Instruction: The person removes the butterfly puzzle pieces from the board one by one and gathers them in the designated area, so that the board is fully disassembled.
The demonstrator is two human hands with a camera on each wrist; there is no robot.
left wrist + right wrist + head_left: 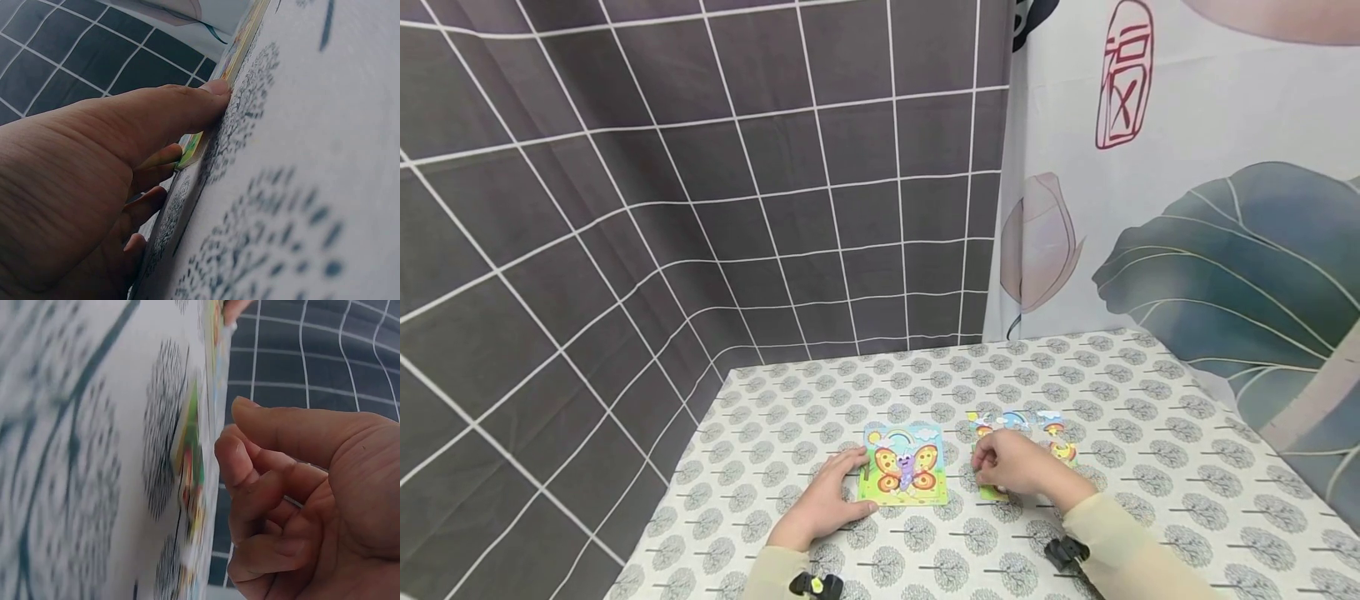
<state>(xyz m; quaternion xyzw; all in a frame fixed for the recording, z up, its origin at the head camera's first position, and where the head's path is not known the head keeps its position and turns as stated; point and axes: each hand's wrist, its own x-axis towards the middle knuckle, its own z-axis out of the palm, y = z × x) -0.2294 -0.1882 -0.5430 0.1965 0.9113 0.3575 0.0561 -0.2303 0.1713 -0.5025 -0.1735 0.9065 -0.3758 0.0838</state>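
Note:
A square butterfly picture puzzle [906, 467] lies flat on the patterned cloth. My left hand [827, 502] rests at its near left corner, thumb at the near edge and fingers along the left side. From the left wrist view, the thumb [215, 89] touches the edge of the puzzle. To the right, loose picture pieces [1015, 419] with bits of sky, rainbow and wing lie spread on the cloth. Over them hovers my right hand [1015, 462], fingers loosely curled, partly hiding a green piece [992, 493]. In the right wrist view nothing shows between its thumb and index finger.
A tree-print cloth [925, 567] covers the table. Behind and to the left hangs a dark grid curtain [790, 208]; a white curtain with lotus prints [1225, 275] hangs at the right. Black straps [1063, 550] sit on both wrists.

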